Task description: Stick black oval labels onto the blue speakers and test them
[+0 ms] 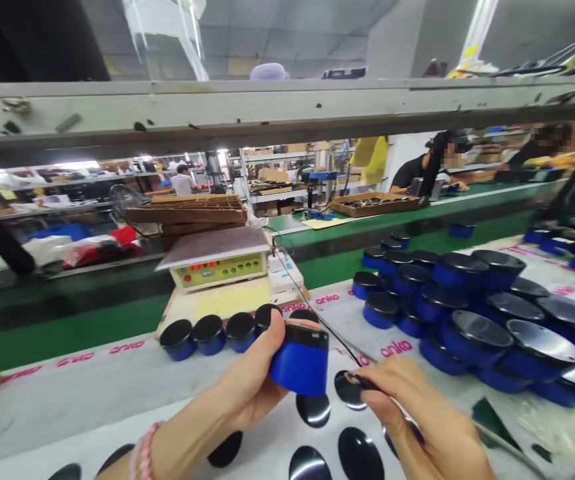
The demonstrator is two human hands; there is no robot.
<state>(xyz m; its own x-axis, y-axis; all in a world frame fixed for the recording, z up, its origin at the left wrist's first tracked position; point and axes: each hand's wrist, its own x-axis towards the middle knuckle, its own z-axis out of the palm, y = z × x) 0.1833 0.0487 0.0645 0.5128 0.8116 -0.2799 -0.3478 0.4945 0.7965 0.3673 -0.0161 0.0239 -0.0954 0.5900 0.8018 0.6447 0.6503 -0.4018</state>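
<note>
My left hand (247, 387) is closed around a blue round speaker body (300, 360) with a black top, held tilted above the white bench. My right hand (417, 420) pinches the end of a thin black cable (317, 313) close to the speaker's right side. The cable runs back to a beige tester box (217, 263) with red and green lights. Glossy black oval discs (357, 453) lie on the white surface under my hands.
A row of blue speakers (207, 333) stands in front of the tester. A large pile of blue speakers (472, 307) fills the right. A green conveyor (92, 320) runs behind. A grey shelf beam (267, 110) crosses overhead. People work at far benches.
</note>
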